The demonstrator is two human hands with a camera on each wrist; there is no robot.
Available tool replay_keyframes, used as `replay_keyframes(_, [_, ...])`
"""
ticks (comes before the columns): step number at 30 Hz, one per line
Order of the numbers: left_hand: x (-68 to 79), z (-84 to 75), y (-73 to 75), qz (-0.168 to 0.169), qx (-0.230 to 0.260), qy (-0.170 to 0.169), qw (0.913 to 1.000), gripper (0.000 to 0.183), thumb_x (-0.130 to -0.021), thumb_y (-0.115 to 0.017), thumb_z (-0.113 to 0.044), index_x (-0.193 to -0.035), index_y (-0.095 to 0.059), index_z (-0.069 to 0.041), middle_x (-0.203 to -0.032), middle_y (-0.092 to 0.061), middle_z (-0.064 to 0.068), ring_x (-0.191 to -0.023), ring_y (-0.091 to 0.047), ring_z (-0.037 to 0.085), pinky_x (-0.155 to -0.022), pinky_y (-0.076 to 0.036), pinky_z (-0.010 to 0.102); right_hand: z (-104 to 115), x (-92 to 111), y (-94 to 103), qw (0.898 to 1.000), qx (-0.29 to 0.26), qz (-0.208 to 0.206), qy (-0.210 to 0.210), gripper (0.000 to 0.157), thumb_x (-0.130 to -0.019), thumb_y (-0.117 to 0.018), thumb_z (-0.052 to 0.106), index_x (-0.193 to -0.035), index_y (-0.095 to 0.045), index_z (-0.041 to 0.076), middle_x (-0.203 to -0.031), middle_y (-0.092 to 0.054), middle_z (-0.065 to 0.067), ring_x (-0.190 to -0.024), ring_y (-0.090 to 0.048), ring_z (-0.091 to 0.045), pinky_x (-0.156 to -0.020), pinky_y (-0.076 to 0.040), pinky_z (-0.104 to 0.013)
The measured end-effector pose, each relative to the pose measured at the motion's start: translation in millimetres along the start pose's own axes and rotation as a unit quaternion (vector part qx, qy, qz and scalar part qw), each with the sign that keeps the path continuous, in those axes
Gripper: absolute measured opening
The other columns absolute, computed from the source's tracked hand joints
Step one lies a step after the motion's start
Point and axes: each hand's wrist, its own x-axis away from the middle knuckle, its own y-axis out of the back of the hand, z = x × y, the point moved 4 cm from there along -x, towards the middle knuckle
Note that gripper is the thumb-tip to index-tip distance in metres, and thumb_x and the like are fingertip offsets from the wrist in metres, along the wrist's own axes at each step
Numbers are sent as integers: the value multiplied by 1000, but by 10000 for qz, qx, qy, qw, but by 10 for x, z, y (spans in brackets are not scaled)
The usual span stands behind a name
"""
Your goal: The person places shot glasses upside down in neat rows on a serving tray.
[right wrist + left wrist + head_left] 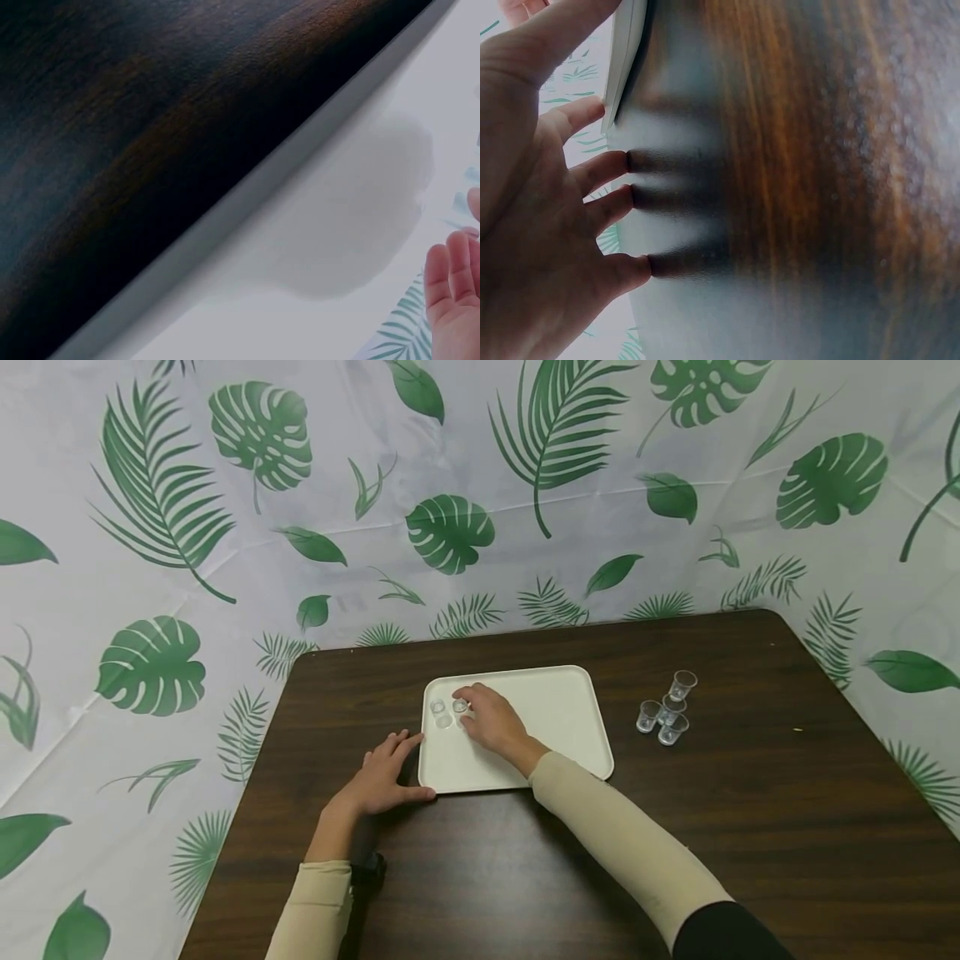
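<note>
My right hand reaches over the white tray, its thumb and fingers pinching a small clear cup near the tray's left end. Just left of it, more clear cup shapes stand on the tray; I cannot tell whether they are one cup or two. My left hand rests with spread fingers at the tray's near left corner, the thumb against the edge. In the left wrist view, fingertips of the left hand touch the table beside the tray rim. The right wrist view hides the pinched cup.
Right of the tray, several clear cups stand close together on the dark wooden table. A white leaf-patterned cloth hangs behind and beside the table. The table's far edge runs along its foot.
</note>
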Motion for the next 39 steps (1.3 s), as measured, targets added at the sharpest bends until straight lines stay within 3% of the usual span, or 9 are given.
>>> replay_keyframes(14, [8,-4,-13,9,22,94,10000,100,-78,-73,-62,-155,-30,-16,-159,-22,20,-145,-17,42,-105,-12,74,-30,28,20,9997,-229,30,-25,40,-89,-69,8,-129,-62,11,-112,-62,-5,-100,-62,-17,-87,-49,-33])
replay_keyframes(22, [-9,6,-23,14,1,92,10000,100,-78,-72,-63,-156,-29,-18,-160,-20,19,-146,-15,41,-106,-11,73,-173,146,120,9981,-540,-58,-281,37,-91,-69,11,-127,-63,12,-113,-62,-5,-101,-62,-20,-86,-49,-35])
replay_keyframes(32, [10,5,-8,-25,36,23,10000,101,-78,-74,-60,-156,-29,-16,-160,-20,20,-146,-13,42,-106,-11,73,-313,357,431,9935,-955,-593,-155,36,-89,-69,10,-124,-64,8,-110,-64,-12,-96,-62,-22,-82,-50,-37])
replay_keyframes(39, [11,6,-4,-34,52,8,10000,101,-77,-74,-62,-156,-29,-18,-160,-20,19,-146,-13,41,-106,-10,73,-465,511,853,9889,-1192,-884,22,36,-90,-70,9,-125,-64,3,-112,-64,-15,-97,-62,-26,-78,-52,-44])
